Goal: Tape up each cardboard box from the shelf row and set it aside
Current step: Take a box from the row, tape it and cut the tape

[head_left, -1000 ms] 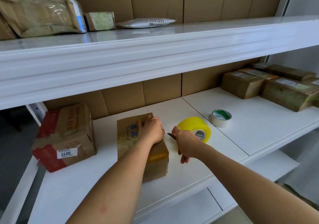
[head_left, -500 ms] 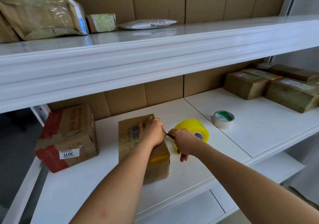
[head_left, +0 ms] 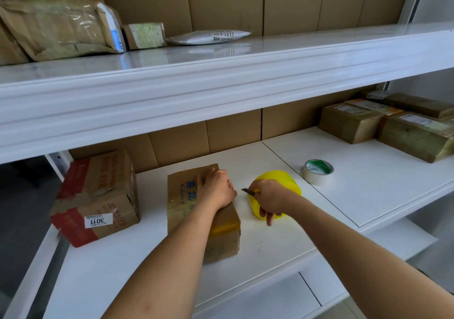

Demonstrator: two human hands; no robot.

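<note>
A small brown cardboard box (head_left: 186,200) with blue print and a band of yellowish tape stands on the white shelf (head_left: 270,242). My left hand (head_left: 216,188) rests on its top right edge, fingers curled over the far side. My right hand (head_left: 267,198) grips a yellow tape roll (head_left: 285,183) just right of the box. A thin dark blade tip (head_left: 245,190) sticks out from that hand toward the box. Whether a tape strip runs between roll and box I cannot tell.
A larger box (head_left: 98,195) with red tape and a "3011" label sits at the left. A white tape roll (head_left: 318,172) with a green core lies to the right. Several taped boxes (head_left: 351,122) stand at the far right. Parcels lie on the upper shelf (head_left: 221,72).
My right hand with the yellow roll has shifted slightly closer to the box. The left hand stays on the box top.
</note>
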